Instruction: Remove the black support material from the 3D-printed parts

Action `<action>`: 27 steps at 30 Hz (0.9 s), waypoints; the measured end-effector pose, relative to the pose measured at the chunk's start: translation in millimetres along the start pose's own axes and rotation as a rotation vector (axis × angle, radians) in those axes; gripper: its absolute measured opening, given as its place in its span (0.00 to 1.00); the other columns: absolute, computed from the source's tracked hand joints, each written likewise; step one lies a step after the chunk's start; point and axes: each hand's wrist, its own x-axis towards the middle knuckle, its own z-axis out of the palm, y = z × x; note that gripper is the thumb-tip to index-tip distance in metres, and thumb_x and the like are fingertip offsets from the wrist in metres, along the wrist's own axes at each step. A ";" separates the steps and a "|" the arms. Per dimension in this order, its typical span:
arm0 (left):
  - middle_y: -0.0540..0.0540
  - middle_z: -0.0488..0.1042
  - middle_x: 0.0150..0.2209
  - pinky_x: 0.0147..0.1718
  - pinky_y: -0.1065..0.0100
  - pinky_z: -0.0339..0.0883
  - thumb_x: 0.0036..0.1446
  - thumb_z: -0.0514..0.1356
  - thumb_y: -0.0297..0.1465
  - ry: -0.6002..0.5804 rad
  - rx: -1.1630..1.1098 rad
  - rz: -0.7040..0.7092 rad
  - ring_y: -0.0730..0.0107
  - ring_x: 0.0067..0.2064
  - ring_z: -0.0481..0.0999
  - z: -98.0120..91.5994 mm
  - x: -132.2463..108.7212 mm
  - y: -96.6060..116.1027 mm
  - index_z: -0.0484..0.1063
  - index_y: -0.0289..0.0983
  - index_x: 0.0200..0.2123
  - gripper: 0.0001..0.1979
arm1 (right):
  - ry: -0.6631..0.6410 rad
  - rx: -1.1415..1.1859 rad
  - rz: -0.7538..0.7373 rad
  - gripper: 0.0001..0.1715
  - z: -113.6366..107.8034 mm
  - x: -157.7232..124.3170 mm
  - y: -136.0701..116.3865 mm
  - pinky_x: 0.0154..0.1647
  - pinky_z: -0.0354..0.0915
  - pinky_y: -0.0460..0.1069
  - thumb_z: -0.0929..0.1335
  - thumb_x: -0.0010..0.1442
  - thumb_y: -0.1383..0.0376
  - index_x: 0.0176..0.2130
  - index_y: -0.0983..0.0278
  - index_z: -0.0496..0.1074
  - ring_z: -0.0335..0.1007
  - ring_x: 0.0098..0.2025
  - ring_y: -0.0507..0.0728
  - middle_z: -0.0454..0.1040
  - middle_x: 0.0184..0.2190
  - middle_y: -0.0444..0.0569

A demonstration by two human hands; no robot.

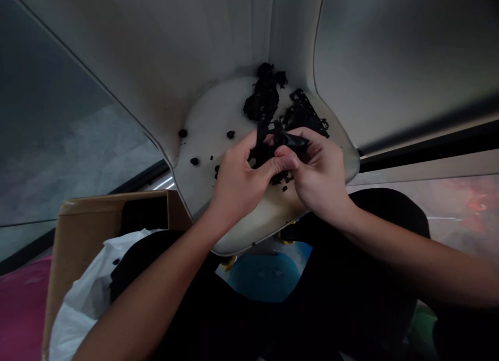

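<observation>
Meeting above the pale seat [210, 119], the left hand [239, 176] and the right hand [323, 173] are both closed on one black piece [295, 141]. The right thumb and fingers pinch its glossy end. The left thumb reaches across to the right thumb, and the left fingers are partly hidden by dark material. This close, opposed hold appears chosen to steady a small, pliable item from both sides. Whether the piece joins the material beyond it cannot be told.

Just past the fingers, a perforated black scrap [302, 114] and a black clump [263, 98] lie on the seat, toward its back; the position probably keeps them within short reach. Small black bits [231, 134] are scattered to the left, with no evident order.

The seat extends forward of two dark-clad knees [390, 210], a placement that likely lets it serve as a low work surface. Beside the left leg stands an open cardboard box [80, 226], with a white bag [83, 304] at its opening, presumably as a liner. Below the seat, a blue object [265, 278] is visible; its identity is unclear.
</observation>
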 end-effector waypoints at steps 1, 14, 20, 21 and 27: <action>0.49 0.81 0.37 0.44 0.60 0.72 0.61 0.77 0.48 -0.010 -0.013 -0.003 0.59 0.43 0.78 0.3 1.1 0.5 0.77 0.41 0.34 0.19 | 0.023 -0.022 -0.003 0.21 0.1 -0.7 -1.9 0.41 0.69 0.54 0.81 0.64 0.47 0.35 0.58 0.77 0.73 0.37 0.57 0.78 0.32 0.44; 0.47 0.84 0.38 0.46 0.60 0.78 0.63 0.74 0.54 -0.124 -0.029 0.015 0.57 0.45 0.82 -1.3 5.7 1.3 0.80 0.40 0.37 0.23 | 0.032 -0.062 -0.042 0.24 -7.5 -1.4 -7.5 0.40 0.69 0.54 0.79 0.65 0.44 0.36 0.60 0.77 0.73 0.36 0.56 0.77 0.32 0.44; 0.48 0.84 0.37 0.39 0.62 0.80 0.65 0.73 0.51 -0.139 -0.033 0.048 0.60 0.41 0.84 1.0 4.2 -2.2 0.80 0.40 0.38 0.20 | 0.062 -0.113 -0.099 0.19 -10.0 -4.6 -7.5 0.35 0.68 0.53 0.78 0.68 0.50 0.34 0.60 0.77 0.72 0.34 0.56 0.76 0.30 0.44; 0.49 0.84 0.37 0.38 0.63 0.80 0.65 0.73 0.51 -0.139 -0.031 0.055 0.60 0.41 0.84 1.2 3.7 -2.1 0.80 0.40 0.38 0.20 | 0.063 -0.118 -0.097 0.18 -10.3 -5.4 -8.3 0.35 0.68 0.53 0.78 0.68 0.51 0.34 0.60 0.77 0.72 0.34 0.56 0.76 0.30 0.44; 0.50 0.80 0.33 0.33 0.65 0.79 0.67 0.73 0.46 -0.153 0.078 0.100 0.63 0.37 0.82 -0.7 3.7 6.0 0.79 0.40 0.38 0.16 | 0.066 -0.098 -0.076 0.14 -10.3 -8.6 -13.2 0.35 0.70 0.52 0.79 0.68 0.58 0.34 0.60 0.76 0.74 0.34 0.55 0.76 0.29 0.43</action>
